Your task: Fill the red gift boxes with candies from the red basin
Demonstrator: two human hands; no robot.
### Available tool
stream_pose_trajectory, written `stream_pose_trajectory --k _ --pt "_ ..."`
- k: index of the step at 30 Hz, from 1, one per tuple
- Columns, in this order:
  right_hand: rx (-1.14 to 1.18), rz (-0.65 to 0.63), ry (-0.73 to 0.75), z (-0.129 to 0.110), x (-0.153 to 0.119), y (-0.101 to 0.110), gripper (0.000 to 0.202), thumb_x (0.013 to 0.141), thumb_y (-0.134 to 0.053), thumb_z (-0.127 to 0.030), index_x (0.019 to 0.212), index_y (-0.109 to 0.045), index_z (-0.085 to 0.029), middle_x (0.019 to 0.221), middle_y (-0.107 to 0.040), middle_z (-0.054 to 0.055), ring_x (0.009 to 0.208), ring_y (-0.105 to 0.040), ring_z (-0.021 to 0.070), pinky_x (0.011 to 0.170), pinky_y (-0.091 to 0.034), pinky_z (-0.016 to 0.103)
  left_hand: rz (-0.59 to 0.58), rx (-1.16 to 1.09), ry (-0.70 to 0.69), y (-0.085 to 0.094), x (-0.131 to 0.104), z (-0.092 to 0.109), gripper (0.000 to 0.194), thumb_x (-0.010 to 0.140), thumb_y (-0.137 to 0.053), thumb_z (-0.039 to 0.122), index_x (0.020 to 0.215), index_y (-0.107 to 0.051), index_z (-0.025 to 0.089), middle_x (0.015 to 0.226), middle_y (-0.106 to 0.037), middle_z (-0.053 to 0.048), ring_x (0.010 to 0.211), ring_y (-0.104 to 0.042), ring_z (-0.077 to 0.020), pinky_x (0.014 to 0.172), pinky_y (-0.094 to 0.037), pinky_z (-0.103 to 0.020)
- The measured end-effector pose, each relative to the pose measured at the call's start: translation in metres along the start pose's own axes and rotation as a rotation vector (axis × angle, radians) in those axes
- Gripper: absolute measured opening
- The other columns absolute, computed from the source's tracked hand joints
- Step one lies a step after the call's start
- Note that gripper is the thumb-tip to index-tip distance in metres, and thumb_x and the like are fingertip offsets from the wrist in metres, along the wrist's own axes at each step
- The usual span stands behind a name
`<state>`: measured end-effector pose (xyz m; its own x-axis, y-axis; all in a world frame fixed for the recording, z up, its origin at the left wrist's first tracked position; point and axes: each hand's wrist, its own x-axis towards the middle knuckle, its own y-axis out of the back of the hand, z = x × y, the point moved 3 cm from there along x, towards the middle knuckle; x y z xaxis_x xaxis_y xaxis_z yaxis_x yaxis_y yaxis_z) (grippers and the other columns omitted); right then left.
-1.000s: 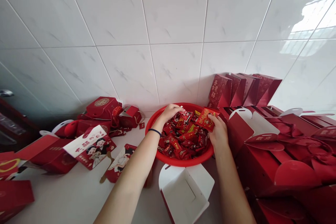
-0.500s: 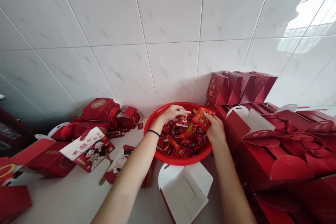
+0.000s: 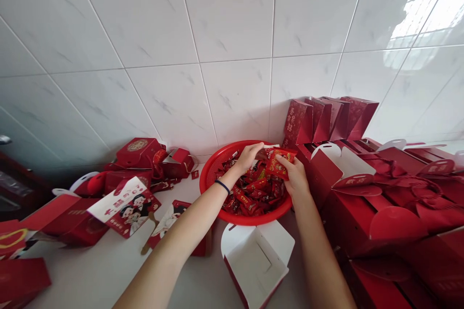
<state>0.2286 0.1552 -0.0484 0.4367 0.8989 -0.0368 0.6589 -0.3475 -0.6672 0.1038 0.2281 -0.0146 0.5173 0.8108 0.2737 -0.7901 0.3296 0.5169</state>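
A red plastic basket [image 3: 208,174] full of candies in red wrappers [image 3: 250,198] stands against the wall. Over its right side my right hand [image 3: 297,176] grips a red candy packet [image 3: 277,165] with gold print between thumb and fingers. My left hand [image 3: 248,158] reaches over the basket with its fingers closed on a small candy packet, whose white edge [image 3: 271,146] shows just behind the red one. Most of that second packet is hidden. In front of the basket sits an open box [image 3: 253,263], white inside and red outside, with nothing in it.
Red gift boxes [image 3: 362,222] are piled on the right, with several folded ones [image 3: 326,118] standing upright on top by the tiled wall [image 3: 232,96]. More red boxes [image 3: 137,152] and a printed card box [image 3: 126,207] lie on the left of the white table [image 3: 94,280].
My left hand has moved right, bringing its small packet up to the red packet in my right hand. The right hand stays nearly in place. The view has shifted slightly.
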Motion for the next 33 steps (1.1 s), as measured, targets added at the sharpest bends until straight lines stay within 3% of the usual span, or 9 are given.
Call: stream_pose_trajectory --k 2,6,8,12,15,19,23,29,33 --pt "0.040 0.058 0.047 -0.003 0.002 0.002 0.033 0.052 -0.087 -0.021 0.081 -0.071 -0.017 0.074 -0.077 0.000 0.064 -0.071 0.0162 0.060 -0.059 0.026 -0.062 0.103 0.052 -0.005 -0.001 -0.004 0.045 0.097 -0.031 0.027 0.098 -0.074 0.014 0.081 -0.075 -0.007 0.080 -0.069 -0.0188 0.078 -0.054 -0.030" --pt "0.095 0.105 0.091 -0.007 0.003 0.005 0.029 0.057 -0.083 -0.023 0.083 -0.071 -0.018 0.077 -0.077 0.000 0.069 -0.073 0.0184 0.065 -0.061 0.029 -0.132 0.387 0.168 -0.009 -0.004 -0.017 0.015 0.077 -0.060 0.018 0.074 -0.075 0.018 0.075 -0.074 -0.008 0.084 -0.071 -0.0254 0.079 -0.054 -0.033" --pt "0.111 0.119 0.104 -0.008 0.002 0.006 0.029 0.058 -0.082 -0.023 0.084 -0.070 -0.018 0.077 -0.077 0.000 0.071 -0.074 0.0184 0.067 -0.062 0.030 -0.100 0.542 0.231 -0.006 -0.005 -0.023 0.011 0.069 -0.067 0.014 0.075 -0.075 0.018 0.083 -0.076 -0.013 0.093 -0.071 -0.0313 0.083 -0.053 -0.037" --pt "0.142 0.143 0.115 -0.009 0.001 0.007 0.028 0.059 -0.080 -0.022 0.085 -0.070 -0.019 0.079 -0.077 -0.002 0.073 -0.074 0.0167 0.070 -0.062 0.029 -0.041 0.756 0.289 0.006 -0.005 -0.027 0.022 0.073 -0.065 0.011 0.091 -0.077 0.013 0.101 -0.074 -0.023 0.102 -0.070 -0.0375 0.086 -0.053 -0.043" --pt "0.153 0.148 0.108 -0.009 0.000 0.006 0.027 0.060 -0.078 -0.021 0.085 -0.071 -0.019 0.078 -0.077 -0.002 0.071 -0.073 0.0162 0.068 -0.061 0.028 -0.060 0.843 0.230 0.007 -0.007 -0.021 0.025 0.081 -0.057 0.011 0.096 -0.077 0.014 0.103 -0.073 -0.021 0.104 -0.069 -0.0354 0.090 -0.052 -0.044" --pt "0.149 0.146 0.104 -0.009 0.001 0.007 0.022 0.061 -0.077 -0.022 0.082 -0.070 -0.018 0.075 -0.077 -0.002 0.068 -0.072 0.0160 0.066 -0.060 0.028 -0.124 0.869 0.014 -0.012 -0.006 -0.008 0.032 0.092 -0.054 0.020 0.118 -0.072 0.017 0.125 -0.065 -0.017 0.121 -0.060 -0.0309 0.105 -0.045 -0.041" --pt "0.148 0.144 0.113 -0.010 0.002 0.008 0.019 0.061 -0.076 -0.022 0.080 -0.070 -0.019 0.074 -0.076 -0.002 0.067 -0.072 0.0157 0.066 -0.059 0.027 -0.218 0.838 -0.144 -0.034 0.001 -0.001 0.042 0.092 -0.060 0.022 0.133 -0.062 0.023 0.141 -0.056 -0.012 0.129 -0.054 -0.0277 0.110 -0.042 -0.038" --pt "0.144 0.129 0.092 -0.007 0.003 0.008 0.018 0.062 -0.075 -0.023 0.079 -0.071 -0.019 0.072 -0.076 -0.002 0.063 -0.070 0.0147 0.063 -0.058 0.026 -0.187 0.809 -0.069 -0.035 0.006 -0.010 0.031 0.087 -0.058 0.013 0.116 -0.068 0.015 0.117 -0.066 -0.019 0.113 -0.064 -0.0334 0.099 -0.048 -0.044" --pt "0.149 0.110 0.062 -0.006 0.004 0.009 0.018 0.062 -0.077 -0.023 0.078 -0.070 -0.019 0.072 -0.075 -0.002 0.063 -0.070 0.0145 0.063 -0.058 0.026 -0.157 0.701 -0.013 -0.027 0.004 -0.014 0.013 0.082 -0.064 0.016 0.092 -0.072 0.018 0.095 -0.072 -0.013 0.101 -0.067 -0.0305 0.091 -0.049 -0.038"
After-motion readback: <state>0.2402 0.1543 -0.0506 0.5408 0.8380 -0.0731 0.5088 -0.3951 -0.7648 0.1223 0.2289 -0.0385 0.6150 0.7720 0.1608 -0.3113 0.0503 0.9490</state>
